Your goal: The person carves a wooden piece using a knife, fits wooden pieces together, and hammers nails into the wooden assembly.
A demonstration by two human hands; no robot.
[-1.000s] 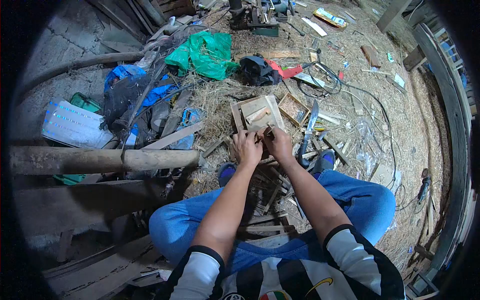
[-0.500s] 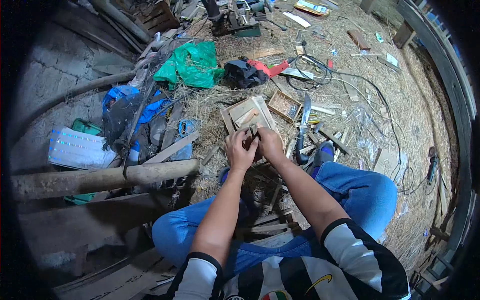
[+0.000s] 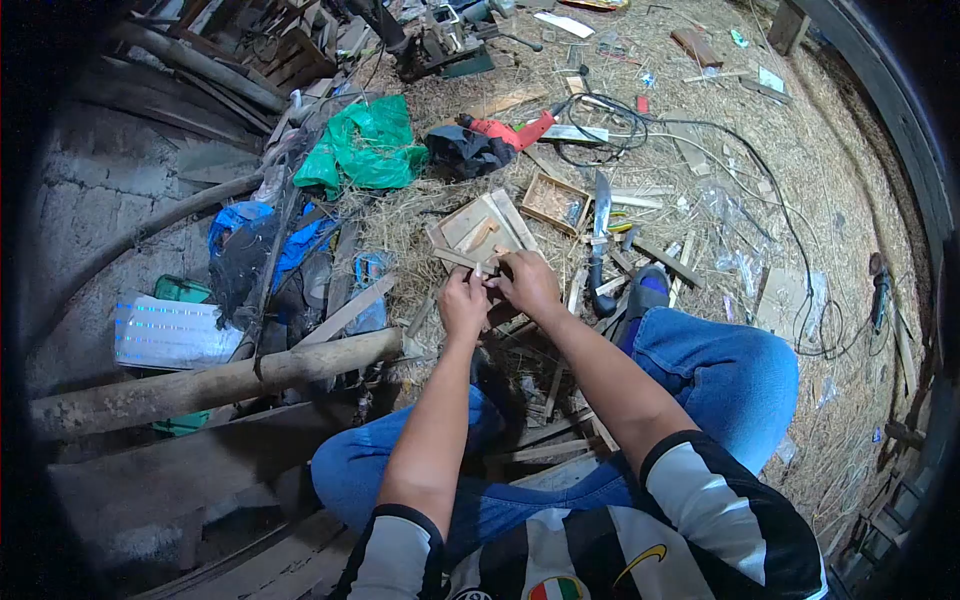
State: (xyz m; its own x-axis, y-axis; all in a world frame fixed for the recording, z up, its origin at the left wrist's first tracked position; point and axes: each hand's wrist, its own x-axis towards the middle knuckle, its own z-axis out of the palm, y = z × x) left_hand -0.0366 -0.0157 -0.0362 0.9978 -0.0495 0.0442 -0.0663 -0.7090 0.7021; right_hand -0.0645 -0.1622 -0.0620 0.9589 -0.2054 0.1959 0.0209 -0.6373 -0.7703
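My left hand (image 3: 465, 303) and my right hand (image 3: 530, 284) are close together at the near edge of a wooden board assembly (image 3: 487, 228). Fingers of both are pinched around a small wooden piece (image 3: 488, 268), mostly covered by the fingertips. A short wood offcut (image 3: 477, 236) lies on the board. Right of the board stands a small wooden box (image 3: 556, 203) with small bits inside. Beside it lies a large knife (image 3: 601, 222) with a black handle, blade pointing away from me.
A green plastic bag (image 3: 363, 146) and a red power tool (image 3: 515, 131) with a cable lie beyond the board. A thick round pole (image 3: 220, 380) crosses at the left. A machine (image 3: 447, 45) stands at the back. Wood scraps and straw cover the floor.
The view has turned, so the scene sits lower and further left. My hands have shifted their fingers on the small piece, and my right fingers have come up over the board's near edge.
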